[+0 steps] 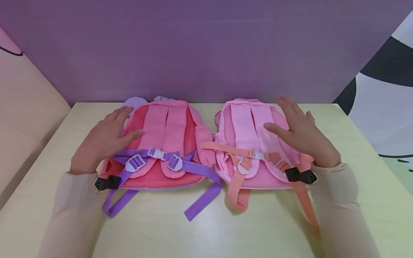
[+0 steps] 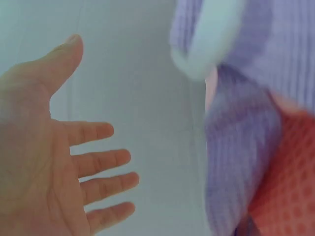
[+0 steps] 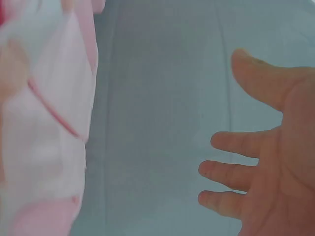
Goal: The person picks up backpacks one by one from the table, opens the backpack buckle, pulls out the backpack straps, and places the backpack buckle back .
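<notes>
Two small backpacks lie side by side on the table, straps facing up. The left one is a coral-red backpack [image 1: 190, 143] with purple webbing and white buckles. Beside it is a light pink backpack [image 1: 229, 125] with orange webbing. My left hand [image 1: 104, 138] hovers over the red backpack's left side, fingers straight and thumb spread. Over the pink backpack's right side is my right hand [image 1: 301, 134], likewise with fingers extended. Both wrist views show an empty palm, the left hand [image 2: 39, 152] apart from the purple webbing [image 2: 241, 142] and the right hand [image 3: 275, 162] apart from pink fabric [image 3: 49, 128].
A pale wooden table [image 1: 161, 233] carries both backpacks. Right behind it rises a purple panel [image 1: 206, 50]. Loose ends of purple strap [image 1: 203, 200] and orange strap [image 1: 304, 204] trail toward the front edge. A black-and-white patterned surface [image 1: 384, 100] stands at the right.
</notes>
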`<state>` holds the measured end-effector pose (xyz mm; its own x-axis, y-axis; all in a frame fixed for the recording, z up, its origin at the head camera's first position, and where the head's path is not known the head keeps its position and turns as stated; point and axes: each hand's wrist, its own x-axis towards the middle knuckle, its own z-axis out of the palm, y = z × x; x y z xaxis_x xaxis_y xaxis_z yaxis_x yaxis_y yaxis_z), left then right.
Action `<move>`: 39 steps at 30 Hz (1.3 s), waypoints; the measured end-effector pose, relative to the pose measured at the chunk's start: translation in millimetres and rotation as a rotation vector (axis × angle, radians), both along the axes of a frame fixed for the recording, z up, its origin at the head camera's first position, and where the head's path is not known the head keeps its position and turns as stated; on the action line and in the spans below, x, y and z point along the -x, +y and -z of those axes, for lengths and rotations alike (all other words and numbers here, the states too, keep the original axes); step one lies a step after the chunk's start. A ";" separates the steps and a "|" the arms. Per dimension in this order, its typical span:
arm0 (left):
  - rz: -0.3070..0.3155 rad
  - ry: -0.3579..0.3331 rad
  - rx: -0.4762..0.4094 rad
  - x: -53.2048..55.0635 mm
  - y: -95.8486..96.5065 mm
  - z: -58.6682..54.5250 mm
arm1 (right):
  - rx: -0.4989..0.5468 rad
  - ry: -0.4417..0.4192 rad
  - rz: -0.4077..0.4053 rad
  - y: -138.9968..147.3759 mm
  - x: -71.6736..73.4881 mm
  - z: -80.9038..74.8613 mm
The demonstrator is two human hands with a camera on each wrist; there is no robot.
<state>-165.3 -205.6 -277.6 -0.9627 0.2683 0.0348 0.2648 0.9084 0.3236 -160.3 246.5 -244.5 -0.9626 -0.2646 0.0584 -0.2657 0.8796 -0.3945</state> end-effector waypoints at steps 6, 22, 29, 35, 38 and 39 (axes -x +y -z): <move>0.070 -0.038 -0.100 -6.6 4.5 -2.0 | 0.072 0.082 -0.133 -19.5 -1.5 7.3; 0.182 -0.071 -0.181 -10.2 22.4 17.8 | 0.198 0.081 -0.207 -56.0 1.1 26.5; 0.186 -0.071 -0.141 -9.3 32.4 26.7 | 0.236 0.071 -0.241 -70.7 3.2 39.3; 0.177 -0.077 -0.123 -7.2 37.9 33.9 | 0.259 0.011 -0.248 -80.2 2.4 44.3; 0.186 -0.080 -0.130 -7.5 40.6 35.9 | 0.264 0.021 -0.274 -84.5 2.6 46.4; 0.189 -0.081 -0.133 -7.7 41.3 36.6 | 0.268 0.026 -0.284 -86.2 2.4 47.1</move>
